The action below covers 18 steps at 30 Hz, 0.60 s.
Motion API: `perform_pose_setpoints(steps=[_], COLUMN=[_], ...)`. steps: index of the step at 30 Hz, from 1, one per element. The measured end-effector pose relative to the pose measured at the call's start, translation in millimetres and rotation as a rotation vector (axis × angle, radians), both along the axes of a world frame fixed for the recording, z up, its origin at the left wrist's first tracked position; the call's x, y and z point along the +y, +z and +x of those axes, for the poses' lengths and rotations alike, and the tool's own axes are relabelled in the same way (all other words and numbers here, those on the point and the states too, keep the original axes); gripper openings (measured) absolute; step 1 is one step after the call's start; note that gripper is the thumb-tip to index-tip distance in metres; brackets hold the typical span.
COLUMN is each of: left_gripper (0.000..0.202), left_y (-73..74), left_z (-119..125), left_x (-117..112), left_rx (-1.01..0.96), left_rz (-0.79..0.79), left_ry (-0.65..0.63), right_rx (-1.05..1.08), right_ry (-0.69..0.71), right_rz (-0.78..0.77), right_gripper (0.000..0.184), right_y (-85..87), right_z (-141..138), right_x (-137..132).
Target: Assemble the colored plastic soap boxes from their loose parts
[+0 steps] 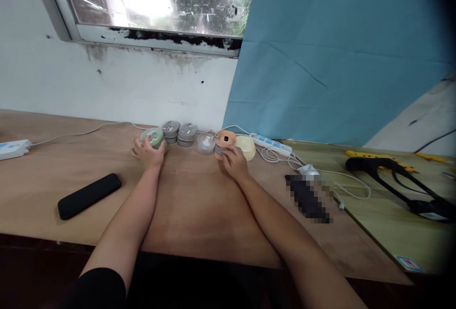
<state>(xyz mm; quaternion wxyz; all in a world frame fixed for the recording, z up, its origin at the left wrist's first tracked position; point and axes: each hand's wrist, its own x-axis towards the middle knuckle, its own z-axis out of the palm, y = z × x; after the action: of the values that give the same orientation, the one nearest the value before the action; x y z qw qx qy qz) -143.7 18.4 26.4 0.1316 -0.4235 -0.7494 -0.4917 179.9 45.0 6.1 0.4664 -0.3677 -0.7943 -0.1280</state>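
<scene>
At the left of the row by the wall, my left hand (148, 153) is wrapped round a light green lidded box (154, 138), which stands on the table with its lid partly showing. My right hand (235, 162) is at the front of an orange box (225, 137) with a grey band. Its thumb and fingertips are bent close together there; whether anything small is between them is hidden. Two grey lidded boxes (187, 133) stand beside the green one. A clear round dome-shaped piece (205, 143) lies left of the orange box, and a pale yellow box (245, 146) touches its right side.
A black phone-like slab (90, 196) lies at the left front. Behind the boxes runs a white cable, and power strips (272, 145) lie at right and far left (14, 149). A pixelated dark item (308, 199) and a black frame (395, 180) are on the right.
</scene>
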Motion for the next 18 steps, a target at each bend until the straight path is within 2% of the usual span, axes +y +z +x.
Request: perform_pose_setpoints(steps=[3, 8, 14, 18], left_gripper=[0.082, 0.065, 0.064, 0.062], left_y=[-6.2, -8.5, -4.0, -2.7], left_z=[-6.9, -9.9, -6.8, 4.9], left_x=[6.2, 9.6, 7.8, 5.8], left_rx=[-0.094, -0.140, -0.113, -0.053], left_rz=[-0.001, 0.098, 0.319, 0.406], left_ry=[0.047, 0.074, 0.073, 0.001], right_rx=[-0.013, -0.011, -0.002, 0.005], right_ry=[-0.004, -0.001, 0.015, 0.054], right_rz=[-0.008, 0.002, 0.031, 0.047], right_gripper=[0.020, 0.019, 0.018, 0.019], right_y=[0.8, 2.0, 3.5, 5.0], right_z=[-0.1, 0.6, 0.2, -3.7], right_x=[-1.2, -2.1, -2.5, -5.1])
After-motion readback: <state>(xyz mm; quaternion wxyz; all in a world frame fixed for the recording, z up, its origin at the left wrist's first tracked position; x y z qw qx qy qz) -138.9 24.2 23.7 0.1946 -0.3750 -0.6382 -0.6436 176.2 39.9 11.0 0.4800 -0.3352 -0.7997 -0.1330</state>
